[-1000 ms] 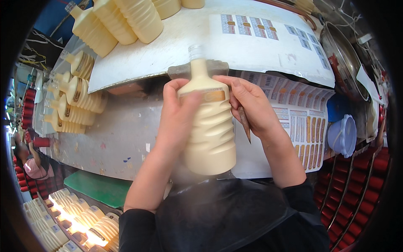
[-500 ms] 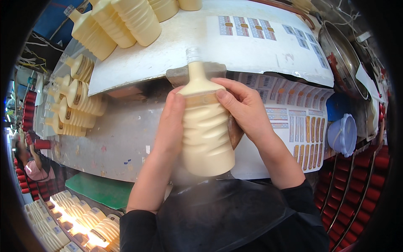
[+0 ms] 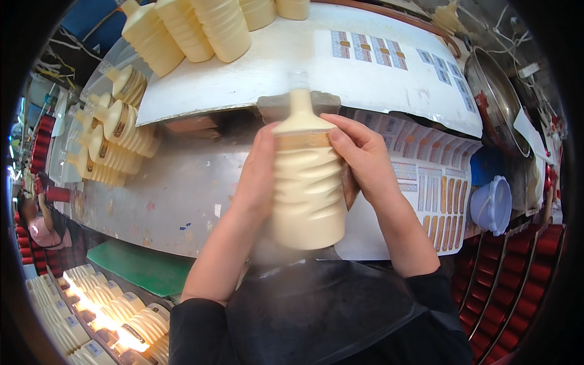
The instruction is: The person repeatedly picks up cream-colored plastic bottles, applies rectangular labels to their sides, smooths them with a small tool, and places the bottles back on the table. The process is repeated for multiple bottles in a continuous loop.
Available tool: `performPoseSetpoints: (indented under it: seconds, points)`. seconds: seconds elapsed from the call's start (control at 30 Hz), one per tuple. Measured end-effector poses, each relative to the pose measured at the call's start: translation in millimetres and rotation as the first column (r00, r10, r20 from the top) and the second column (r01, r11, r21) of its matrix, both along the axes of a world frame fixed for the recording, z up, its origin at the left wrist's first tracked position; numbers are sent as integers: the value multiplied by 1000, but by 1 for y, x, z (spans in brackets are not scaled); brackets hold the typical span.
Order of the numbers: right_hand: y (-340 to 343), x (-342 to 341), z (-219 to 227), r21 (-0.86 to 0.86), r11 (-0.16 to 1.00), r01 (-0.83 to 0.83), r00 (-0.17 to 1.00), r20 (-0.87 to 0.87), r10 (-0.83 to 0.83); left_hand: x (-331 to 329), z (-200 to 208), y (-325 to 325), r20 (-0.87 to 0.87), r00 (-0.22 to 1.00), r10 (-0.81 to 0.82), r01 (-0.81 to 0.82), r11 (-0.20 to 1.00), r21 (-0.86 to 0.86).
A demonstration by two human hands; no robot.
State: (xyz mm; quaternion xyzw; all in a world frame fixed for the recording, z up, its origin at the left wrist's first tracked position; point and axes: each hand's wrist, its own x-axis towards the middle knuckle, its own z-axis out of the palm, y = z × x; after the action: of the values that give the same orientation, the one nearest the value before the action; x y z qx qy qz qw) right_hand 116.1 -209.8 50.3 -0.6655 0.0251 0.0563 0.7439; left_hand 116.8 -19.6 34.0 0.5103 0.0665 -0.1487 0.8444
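A cream-coloured bottle (image 3: 308, 201) with wavy ridges and a clear neck is between my hands, its neck pointing away from me. A gold-brown label strip (image 3: 299, 140) runs across it just below the shoulder. My left hand (image 3: 258, 164) is closed along the bottle's left side, fingertips by the strip's left end. On the opposite side my right hand (image 3: 364, 152) grips the bottle, with the thumb lying at the strip's right end. Beyond the bottle's shoulder sits a grey-brown block (image 3: 272, 108), partly covered by it. The fingers behind the bottle are hidden.
Similar bottles stand (image 3: 222, 30) at the back left and lie stacked (image 3: 125, 131) at the left. Label sheets (image 3: 447, 188) are at the right, beside a lavender bucket (image 3: 491, 205). More bottles fill a crate (image 3: 115, 307) at lower left. Another person (image 3: 45, 225) is far left.
The bottle has turned slightly, its long axis now straighter, and both hands have kept their hold on it. The whole view has shifted a little.
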Motion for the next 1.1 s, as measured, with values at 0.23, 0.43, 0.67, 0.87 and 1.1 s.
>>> performPoseSetpoints:
  seconds: [0.23, 0.43, 0.67, 0.87, 1.1]
  points:
    - [-15, -11, 7, -193, 980, 49, 999, 2, -49, -25, 3, 13, 6, 989, -145, 145, 989, 34]
    - [-2, -6, 16, -471, 864, 178, 959, 281, -44, -33, 14, 4, 135, 983, -128, 76, 940, 334]
    - [23, 7, 42, -752, 605, 262, 933, 359, 41, -34, 23, 2, 199, 972, -128, -6, 827, 562]
    - [33, 10, 45, -774, 580, 254, 954, 301, -16, -33, 24, 2, 181, 970, -159, 7, 769, 639]
    - [36, 9, 44, -767, 586, 261, 955, 293, -40, -33, 25, 3, 182, 969, -165, 11, 770, 638]
